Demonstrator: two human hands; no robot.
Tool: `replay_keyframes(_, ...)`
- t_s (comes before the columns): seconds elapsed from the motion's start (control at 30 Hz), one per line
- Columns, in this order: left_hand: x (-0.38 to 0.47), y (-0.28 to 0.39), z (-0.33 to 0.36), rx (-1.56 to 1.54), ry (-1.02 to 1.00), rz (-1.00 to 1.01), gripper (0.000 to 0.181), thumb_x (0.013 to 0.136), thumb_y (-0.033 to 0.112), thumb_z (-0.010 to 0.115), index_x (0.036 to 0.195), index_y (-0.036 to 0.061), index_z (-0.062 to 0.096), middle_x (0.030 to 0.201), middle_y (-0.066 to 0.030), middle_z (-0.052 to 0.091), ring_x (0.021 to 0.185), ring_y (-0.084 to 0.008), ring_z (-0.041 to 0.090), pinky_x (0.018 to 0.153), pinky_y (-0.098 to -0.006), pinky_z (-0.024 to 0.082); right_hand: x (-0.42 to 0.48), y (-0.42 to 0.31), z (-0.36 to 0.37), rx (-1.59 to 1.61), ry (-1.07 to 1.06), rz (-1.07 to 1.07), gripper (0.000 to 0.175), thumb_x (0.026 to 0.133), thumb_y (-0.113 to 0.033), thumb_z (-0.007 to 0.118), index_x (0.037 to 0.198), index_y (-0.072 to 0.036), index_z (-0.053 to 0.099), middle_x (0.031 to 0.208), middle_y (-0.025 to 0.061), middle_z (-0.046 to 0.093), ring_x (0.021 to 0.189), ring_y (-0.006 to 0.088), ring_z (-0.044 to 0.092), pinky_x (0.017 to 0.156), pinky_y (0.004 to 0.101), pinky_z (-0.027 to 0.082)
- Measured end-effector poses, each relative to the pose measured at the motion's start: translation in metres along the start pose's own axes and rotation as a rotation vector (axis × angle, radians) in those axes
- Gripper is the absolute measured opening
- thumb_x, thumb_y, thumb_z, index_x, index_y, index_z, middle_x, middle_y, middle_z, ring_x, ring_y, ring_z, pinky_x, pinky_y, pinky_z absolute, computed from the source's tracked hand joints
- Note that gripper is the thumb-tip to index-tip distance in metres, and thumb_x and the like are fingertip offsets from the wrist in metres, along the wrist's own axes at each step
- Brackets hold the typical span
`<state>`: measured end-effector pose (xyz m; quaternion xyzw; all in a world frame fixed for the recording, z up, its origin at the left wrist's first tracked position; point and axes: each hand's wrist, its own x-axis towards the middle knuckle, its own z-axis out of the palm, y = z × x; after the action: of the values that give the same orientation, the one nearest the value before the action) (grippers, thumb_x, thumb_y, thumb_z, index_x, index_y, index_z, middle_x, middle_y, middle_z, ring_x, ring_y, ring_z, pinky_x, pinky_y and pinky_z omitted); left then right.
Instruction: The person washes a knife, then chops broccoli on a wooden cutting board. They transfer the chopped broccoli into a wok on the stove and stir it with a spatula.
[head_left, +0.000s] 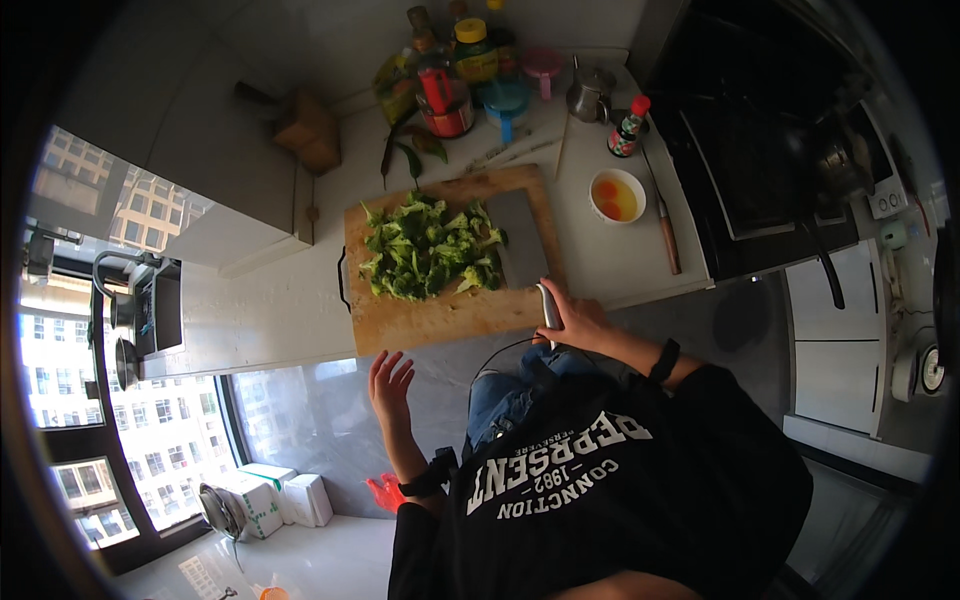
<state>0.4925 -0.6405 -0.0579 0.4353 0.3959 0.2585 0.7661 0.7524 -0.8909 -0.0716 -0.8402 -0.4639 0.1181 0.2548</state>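
My right hand (574, 319) is at the handle of a cleaver (517, 232), whose wide blade lies flat on the right part of the wooden cutting board (450, 322). Part of the handle sticks out past the fingers. Cut broccoli florets (431, 247) are heaped on the board, left of the blade. Away from the board's near edge, my left hand (391, 382) holds nothing, its fingers apart. Right of the board, a white bowl (617, 196) contains raw eggs with whole yolks. Green peppers (410, 161) rest behind the board.
A wooden-handled knife or similar tool (668, 240) and a red-capped sauce bottle (628, 126) are on the counter near the black stove (750, 172). Behind are a metal pot (591, 90), a red-lidded container (444, 105) and a knife block (309, 131). The sink (161, 307) is far left.
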Motion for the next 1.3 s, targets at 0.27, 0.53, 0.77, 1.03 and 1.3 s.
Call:
replay_keyframes(0.27,0.041,0.039,0.040,0.240,-0.300,0.065,0.039,0.092,0.024,0.046,0.126,0.0045,0.040,0.113,-0.0125,0.056,0.096,-0.0236,0.059,0.083,-0.0326,0.046,0.013,-0.016,-0.026,-0.003,-0.125,0.103,0.077,0.077,-0.041,0.064,0.136,-0.013,0.024,0.079,0.0149,0.064,0.067,0.0339,0.062,0.056,0.0416,0.047)
replay_keyframes(0.53,0.014,0.055,-0.030,0.081,-0.037,0.066,0.033,0.092,0.021,0.046,0.122,0.0078,0.044,0.109,-0.0084,0.057,0.093,-0.0182,0.060,0.081,-0.0300,0.046,0.054,-0.046,-0.033,0.244,-0.143,-0.103,0.049,0.087,-0.018,0.056,0.130,-0.007,0.036,0.058,0.0035,0.049,0.050,0.0130,0.047,0.048,0.0288,0.039)
replay_keyframes(0.77,-0.096,0.043,-0.126,-0.110,0.464,0.168,0.034,0.091,0.023,0.047,0.121,0.0061,0.044,0.107,-0.0089,0.058,0.091,-0.0187,0.061,0.078,-0.0302,0.048,0.078,-0.113,-0.018,0.636,-0.478,-0.136,0.042,0.089,-0.010,0.047,0.128,-0.003,0.036,0.057,0.0000,0.046,0.046,0.0055,0.041,0.043,0.0195,0.036)
replay_keyframes(1.03,-0.227,0.027,-0.270,-0.262,0.930,0.309,0.033,0.091,0.020,0.045,0.119,0.0049,0.044,0.105,-0.0109,0.059,0.087,-0.0200,0.062,0.076,-0.0290,0.049,0.074,-0.187,-0.012,0.565,-0.476,-0.100,0.035,0.090,-0.010,0.045,0.124,-0.004,0.041,0.055,-0.0007,0.046,0.044,0.0048,0.040,0.040,0.0192,0.034)
replay_keyframes(1.3,-0.322,0.037,-0.393,-0.179,0.998,0.463,0.031,0.089,0.016,0.047,0.117,0.0033,0.046,0.102,-0.0093,0.058,0.083,-0.0149,0.060,0.075,-0.0265,0.045,0.070,-0.493,0.078,0.081,-0.439,-1.234,0.018,0.074,-0.004,0.062,0.091,-0.003,0.060,0.057,0.0069,0.051,0.047,0.0181,0.050,0.047,0.0296,0.039)
